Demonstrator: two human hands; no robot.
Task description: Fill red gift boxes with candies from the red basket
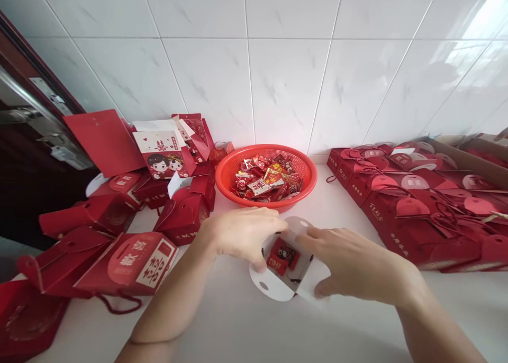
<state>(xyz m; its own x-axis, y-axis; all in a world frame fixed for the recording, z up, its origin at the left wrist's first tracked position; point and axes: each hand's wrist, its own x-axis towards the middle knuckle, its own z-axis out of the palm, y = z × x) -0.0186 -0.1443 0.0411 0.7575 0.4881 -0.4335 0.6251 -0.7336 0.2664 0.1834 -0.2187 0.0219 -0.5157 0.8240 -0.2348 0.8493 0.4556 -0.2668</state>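
An open candy gift box (273, 288) stands on the white table in front of me, its white inner flaps spread out. Red-wrapped candies (282, 256) lie in the bottom of it. My left hand (243, 235) grips the box's left side, fingers at the back and thumb by the near left flap. On the other side, my right hand (349, 262) holds the right flaps, its fingertips at the rear edge and its thumb low on the near right flap. Just behind the box sits a red plastic basket (266, 203) with many wrapped candies in it.
Several red gift boxes (119, 262) crowd the left side, with printed cartons (164, 154) upright behind them. Rows of closed, corded red boxes (381, 215) fill the right, beside a cardboard carton (456, 159). A tiled wall (286, 88) rises behind; a dark door (35, 156) is at left.
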